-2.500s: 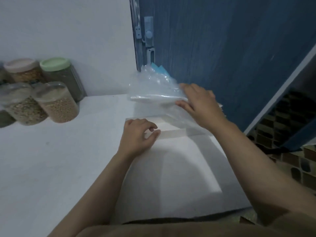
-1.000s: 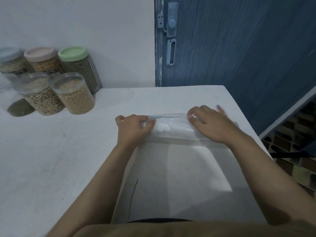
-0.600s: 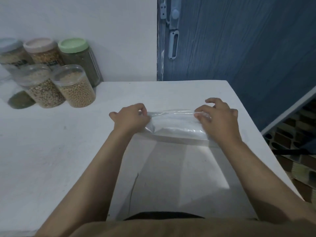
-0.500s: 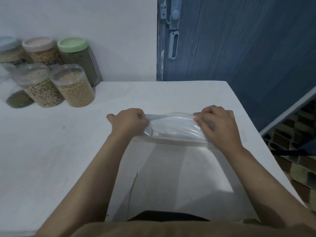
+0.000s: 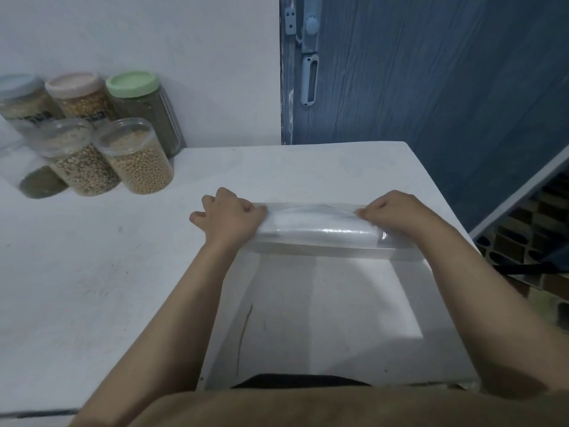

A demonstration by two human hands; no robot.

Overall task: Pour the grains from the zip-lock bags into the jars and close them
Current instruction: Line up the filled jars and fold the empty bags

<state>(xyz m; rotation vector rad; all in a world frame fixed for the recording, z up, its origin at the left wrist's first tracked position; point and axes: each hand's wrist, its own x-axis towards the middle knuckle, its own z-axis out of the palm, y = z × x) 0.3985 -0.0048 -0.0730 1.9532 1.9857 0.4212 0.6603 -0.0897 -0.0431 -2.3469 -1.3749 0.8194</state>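
Far left, clear plastic grain jars cluster against the wall, their dark labels too blurred to read. Centre, my left hand and right hand each pinch one end of a folded, empty clear zip-lock bag, stretched between them on the white table. Right, a blue wooden door.

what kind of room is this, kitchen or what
Probably a home kitchen or pantry corner: lidded jars of grains stand against a plain white wall, on a white countertop beside a blue door.
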